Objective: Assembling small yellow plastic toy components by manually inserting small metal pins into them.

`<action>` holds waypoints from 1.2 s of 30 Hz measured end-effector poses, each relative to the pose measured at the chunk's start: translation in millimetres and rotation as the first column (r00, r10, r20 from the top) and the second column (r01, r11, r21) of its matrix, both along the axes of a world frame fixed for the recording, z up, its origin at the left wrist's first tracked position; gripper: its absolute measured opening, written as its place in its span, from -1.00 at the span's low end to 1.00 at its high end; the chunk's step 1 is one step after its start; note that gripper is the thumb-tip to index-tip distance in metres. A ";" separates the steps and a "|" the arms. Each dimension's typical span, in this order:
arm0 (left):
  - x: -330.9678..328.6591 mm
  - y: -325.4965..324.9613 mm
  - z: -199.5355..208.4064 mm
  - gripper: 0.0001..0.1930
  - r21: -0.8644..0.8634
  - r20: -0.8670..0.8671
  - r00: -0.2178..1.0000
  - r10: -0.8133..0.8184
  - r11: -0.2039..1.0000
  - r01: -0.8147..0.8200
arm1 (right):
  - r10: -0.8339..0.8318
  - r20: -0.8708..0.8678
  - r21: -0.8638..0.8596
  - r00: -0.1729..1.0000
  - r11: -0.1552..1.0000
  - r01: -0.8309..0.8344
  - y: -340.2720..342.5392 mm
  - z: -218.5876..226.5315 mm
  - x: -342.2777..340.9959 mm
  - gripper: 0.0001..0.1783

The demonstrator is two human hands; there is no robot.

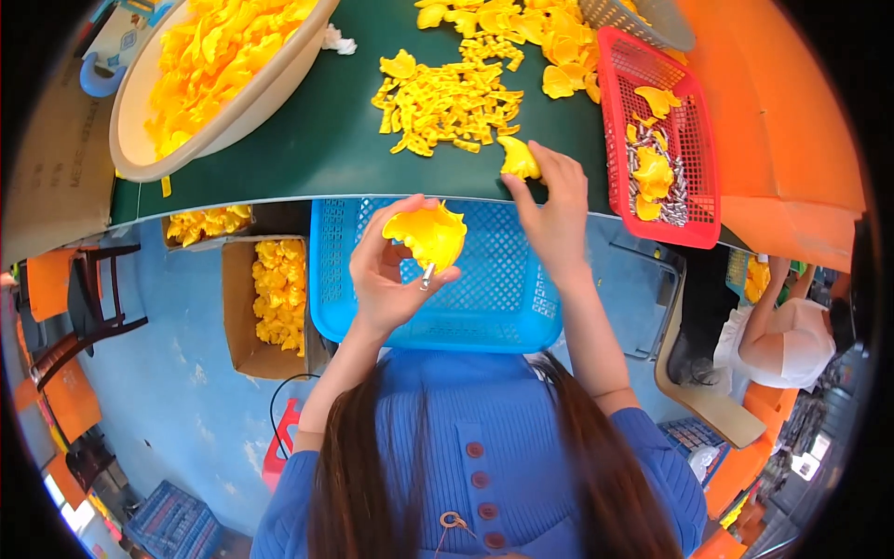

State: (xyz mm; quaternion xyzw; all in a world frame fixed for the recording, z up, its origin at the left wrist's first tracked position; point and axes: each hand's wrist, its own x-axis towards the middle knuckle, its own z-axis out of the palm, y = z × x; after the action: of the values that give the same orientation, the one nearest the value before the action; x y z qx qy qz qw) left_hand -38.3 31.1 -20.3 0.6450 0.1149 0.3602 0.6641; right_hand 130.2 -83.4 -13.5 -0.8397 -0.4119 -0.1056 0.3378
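My left hand (384, 279) is closed around a yellow plastic shell piece (426, 233) with a jagged edge, above a blue plastic basket (419, 333). A small silver metal cylinder (427, 276) sticks out at the shell's lower edge, beside my left thumb. My right hand (559, 210) pinches another curved yellow plastic piece (518, 159) between thumb and fingers, over the front edge of the green tabletop (326, 144). Just beyond it lies a pile of small yellow plastic strips (447, 107). The two held pieces are apart.
A large beige tub (256, 107) of yellow pieces stands at the far left. At the right, a red basket (711, 177) holds silver cylinders (672, 191) and yellow shells. More shells (559, 47) lie behind. Below left is a cardboard box (240, 321); another person (787, 343) sits at right.
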 end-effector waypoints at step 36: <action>-0.5 -1.6 12.3 -0.37 -0.405 -0.068 0.974 -0.214 0.898 0.169 | 0.494 -0.746 0.397 0.447 0.868 -0.298 2.0 45.4 -47.7 -0.52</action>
State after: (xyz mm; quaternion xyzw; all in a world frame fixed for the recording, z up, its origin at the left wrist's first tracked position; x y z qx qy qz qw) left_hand -38.8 29.5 -8.0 0.5242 0.1579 0.2258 0.8058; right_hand 82.5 -81.5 31.9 -0.6266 -0.3746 0.3422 0.5915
